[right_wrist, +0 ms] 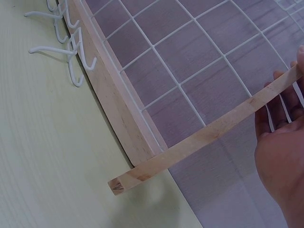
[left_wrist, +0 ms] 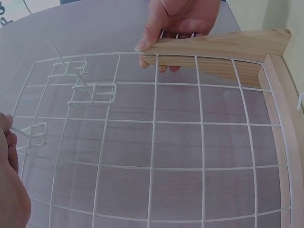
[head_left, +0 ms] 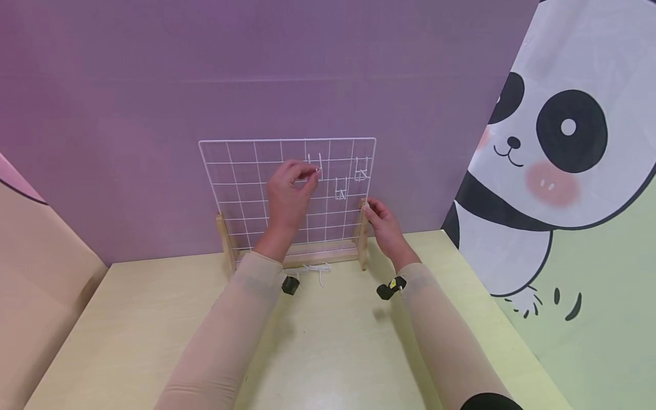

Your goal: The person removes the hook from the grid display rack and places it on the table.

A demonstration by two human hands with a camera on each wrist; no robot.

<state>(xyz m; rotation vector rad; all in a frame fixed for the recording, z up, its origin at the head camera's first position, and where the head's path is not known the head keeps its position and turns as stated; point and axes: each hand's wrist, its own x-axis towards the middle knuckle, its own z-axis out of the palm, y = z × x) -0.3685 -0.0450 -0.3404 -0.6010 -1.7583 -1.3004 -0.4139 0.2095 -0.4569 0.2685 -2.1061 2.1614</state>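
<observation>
A white wire grid panel (head_left: 287, 139) stands upright in a wooden stand (head_left: 363, 245). In front of its upper part my left hand (head_left: 288, 196) pinches the arm of a white wire hook (left_wrist: 38, 135) that lies against the wires. Two more hooks hang on the grid to the right, one near the side edge (head_left: 361, 175) and one lower (head_left: 340, 193). My right hand (head_left: 386, 228) grips the top of the stand's right post (left_wrist: 213, 46), fingers behind it and thumb at the near side. The left fingertips are partly cut off in the left wrist view.
Several loose white hooks (right_wrist: 71, 50) lie on the pale wooden table (head_left: 348, 341) by the stand's base bar. A purple backdrop (head_left: 154, 85) rises directly behind the grid. A panda picture (head_left: 569, 188) covers the wall at right.
</observation>
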